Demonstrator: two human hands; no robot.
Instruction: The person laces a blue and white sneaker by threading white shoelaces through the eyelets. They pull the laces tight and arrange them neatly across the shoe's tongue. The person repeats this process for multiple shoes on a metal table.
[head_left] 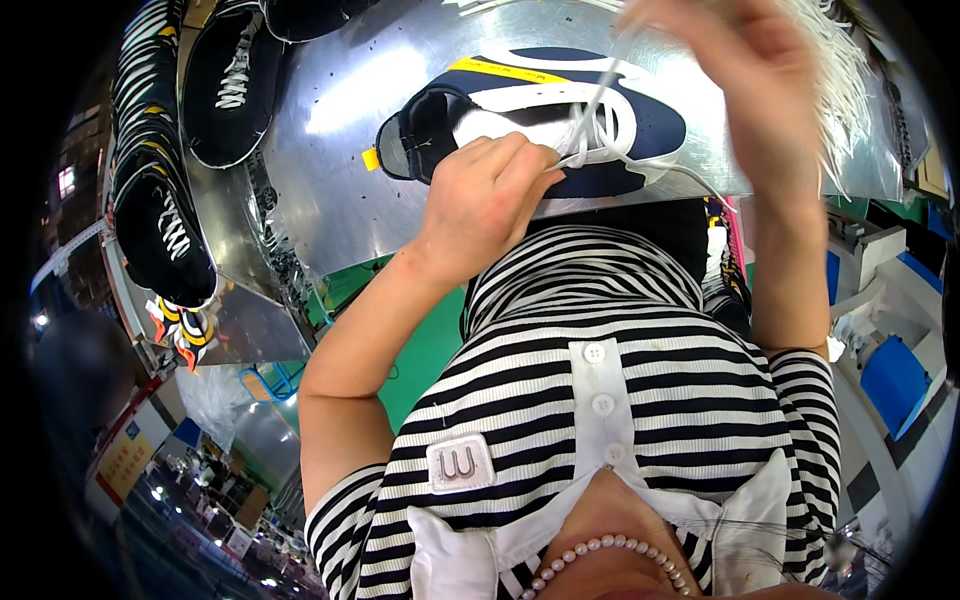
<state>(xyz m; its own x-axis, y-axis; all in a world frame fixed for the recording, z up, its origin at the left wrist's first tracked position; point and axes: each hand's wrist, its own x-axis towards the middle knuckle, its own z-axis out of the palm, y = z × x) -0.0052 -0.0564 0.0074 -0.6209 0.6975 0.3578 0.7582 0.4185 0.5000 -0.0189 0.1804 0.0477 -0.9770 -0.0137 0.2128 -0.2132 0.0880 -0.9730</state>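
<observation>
A navy and white shoe upper [655,115] with a yellow stripe lies on its side on the metal table, toe to the right. White lace [605,125] runs through the eyelets nearest the toe, and one loose end trails over the table's front edge. My left hand [490,195] is closed in a pinch at the near edge of the lacing opening; its fingertips partly hide what they grip. Raised above the toe, my right hand [750,75] is blurred by motion. A taut strand of lace rises from the eyelets to its fingers.
Black uppers with white laces [230,95] lie at the left, beside a long stacked row of uppers [165,235]. A thick bundle of white laces [845,90] hangs at the table's right end. The shiny metal table [335,190] has its front edge close to my body.
</observation>
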